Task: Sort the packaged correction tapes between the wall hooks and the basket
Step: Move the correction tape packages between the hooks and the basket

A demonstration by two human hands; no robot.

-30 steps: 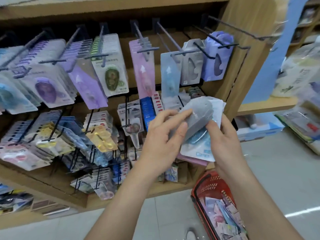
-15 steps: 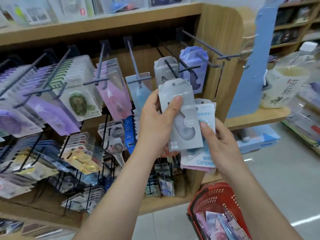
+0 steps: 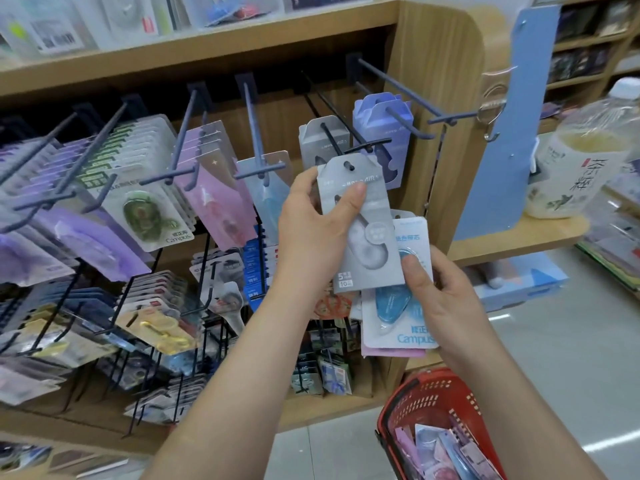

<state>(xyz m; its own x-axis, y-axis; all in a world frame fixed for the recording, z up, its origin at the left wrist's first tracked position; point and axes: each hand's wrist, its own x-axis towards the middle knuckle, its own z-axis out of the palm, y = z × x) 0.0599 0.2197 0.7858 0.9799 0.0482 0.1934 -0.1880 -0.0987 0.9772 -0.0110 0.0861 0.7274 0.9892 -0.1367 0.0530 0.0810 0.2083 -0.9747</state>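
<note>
The grey pack (image 3: pixel 360 220) is lettered in white; the white pack (image 3: pixel 401 327) is printed in blue. The red basket (image 3: pixel 433 398) is patterned with gridded holes; the hooks (image 3: pixel 453 118) are coloured dark blue.

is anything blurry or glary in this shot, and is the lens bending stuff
Head view: the grey packet in the left hand is fairly sharp, the blue packet in the right hand too; purple packets at far left are smeared; the wooden shelf bows from wide-angle distortion; a glare streak crosses the floor lower right.

Left hand (image 3: pixel 308 233) pinches grey pack (image 3: pixel 363 237) beside hook (image 3: pixel 372 145); right hand (image 3: pixel 446 292) grips stacked packs (image 3: pixel 398 327).
</note>
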